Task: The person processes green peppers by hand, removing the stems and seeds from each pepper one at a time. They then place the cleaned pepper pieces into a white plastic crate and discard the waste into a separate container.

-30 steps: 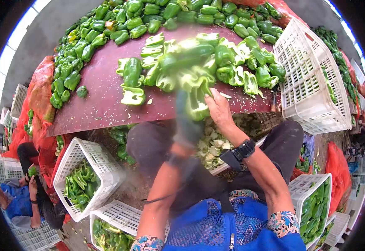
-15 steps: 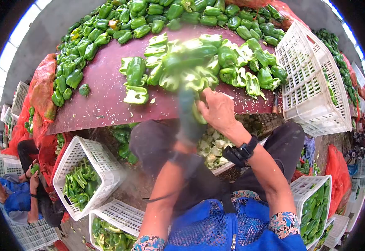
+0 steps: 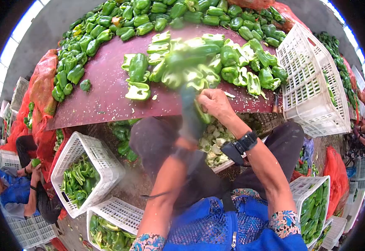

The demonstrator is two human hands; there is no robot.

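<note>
My left hand (image 3: 192,115), in a dark glove and blurred by a smudge in the view, is closed around a cut green bell pepper (image 3: 203,113) just off the table's near edge. Against the pepper's right side sits my right hand (image 3: 216,103), bare, its fingers curled into a pinch. What those fingers hold, if anything, is hidden. Just beyond both hands lie halved bell peppers (image 3: 209,77) with pale insides facing up. A pepper half (image 3: 137,91) rests apart to the left.
Whole green peppers (image 3: 142,19) are heaped along the back of the red table (image 3: 103,90). A white crate (image 3: 301,69) leans at the right. Below stand a crate of peppers (image 3: 103,161) and a tray with pale cores (image 3: 218,144). Another person (image 3: 17,194) sits at left.
My right hand has drawn slightly down and its fingers have curled in more tightly against the pepper. My left hand keeps its grip in nearly the same place.
</note>
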